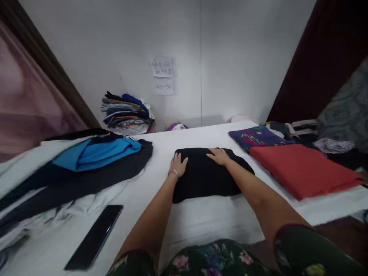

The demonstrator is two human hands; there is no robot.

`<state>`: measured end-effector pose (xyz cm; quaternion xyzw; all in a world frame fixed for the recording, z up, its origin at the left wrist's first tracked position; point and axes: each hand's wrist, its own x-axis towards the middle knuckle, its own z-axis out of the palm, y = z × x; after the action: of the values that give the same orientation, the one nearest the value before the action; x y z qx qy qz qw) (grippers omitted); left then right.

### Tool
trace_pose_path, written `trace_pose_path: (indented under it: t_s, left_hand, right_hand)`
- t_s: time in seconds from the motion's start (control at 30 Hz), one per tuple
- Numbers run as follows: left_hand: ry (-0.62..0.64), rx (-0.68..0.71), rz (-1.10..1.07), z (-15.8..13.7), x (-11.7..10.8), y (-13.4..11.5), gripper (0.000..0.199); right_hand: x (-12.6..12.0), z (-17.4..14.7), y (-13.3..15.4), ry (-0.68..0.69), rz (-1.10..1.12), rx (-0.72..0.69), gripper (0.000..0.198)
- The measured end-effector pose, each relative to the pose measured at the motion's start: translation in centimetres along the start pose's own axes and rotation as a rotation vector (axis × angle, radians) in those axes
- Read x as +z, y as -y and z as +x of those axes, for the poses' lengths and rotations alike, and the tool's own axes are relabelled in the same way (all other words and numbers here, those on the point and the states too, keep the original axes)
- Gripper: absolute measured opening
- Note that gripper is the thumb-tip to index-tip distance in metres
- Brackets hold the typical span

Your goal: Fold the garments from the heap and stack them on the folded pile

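A black folded garment (205, 178) lies flat on the white table (163, 145) straight ahead of me; what kind of garment it is cannot be made out. My left hand (178, 165) rests on its left edge, fingers spread, with a bracelet at the wrist. On its far right part lies my right hand (220, 156), palm down and fingers apart. Neither hand grips the cloth. To the right sit a red folded cloth (301, 166) and a dark patterned folded garment (255, 137) behind it.
Loose clothes, including a blue garment (106, 153), cover the left side. A black phone-like slab (94, 237) lies near left. Behind, a stack of folded clothes (126, 113) stands by the wall. Paper notes (165, 73) hang on it. More clothes (304, 128) lie far right.
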<state>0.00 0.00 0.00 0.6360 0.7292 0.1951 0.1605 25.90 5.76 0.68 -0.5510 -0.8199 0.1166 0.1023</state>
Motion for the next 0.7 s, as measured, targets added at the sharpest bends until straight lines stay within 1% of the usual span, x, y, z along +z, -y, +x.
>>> trace_pose_path:
  t_s: [0.1, 0.2, 0.3, 0.47, 0.57, 0.63, 0.7]
  left_hand:
    - [-0.005, -0.007, 0.003, -0.2, -0.2, -0.4, 0.068]
    - [0.004, -0.023, 0.011, -0.3, -0.5, -0.8, 0.067]
    - [0.021, -0.035, 0.025, -0.3, -0.7, -1.0, 0.069]
    - [0.032, -0.04, 0.058, -0.5, -1.3, -1.6, 0.067]
    - [0.013, -0.047, 0.092, -0.7, -2.0, -2.9, 0.063]
    - [-0.034, 0.01, 0.153, -1.0, -2.4, -4.3, 0.057]
    - [-0.062, 0.129, 0.224, -1.6, -2.5, -6.2, 0.052]
  right_hand:
    - [-0.7, -0.2, 0.4, 0.03, -0.005, 0.004, 0.062]
    - [-1.6, -0.6, 1.1, 0.049, -0.006, 0.035, 0.064]
    - [-2.1, -1.7, 1.9, 0.027, -0.005, 0.075, 0.067]
    - [-1.1, -4.6, 2.7, 0.058, 0.09, 0.048, 0.065]
    - [-0.7, -5.0, 3.1, 0.035, 0.137, 0.067, 0.063]
    - [-1.1, -4.9, 3.2, 0.006, 0.184, 0.077, 0.06]
    - [-2.1, -5.1, 2.7, -0.053, 0.235, 0.09, 0.055]
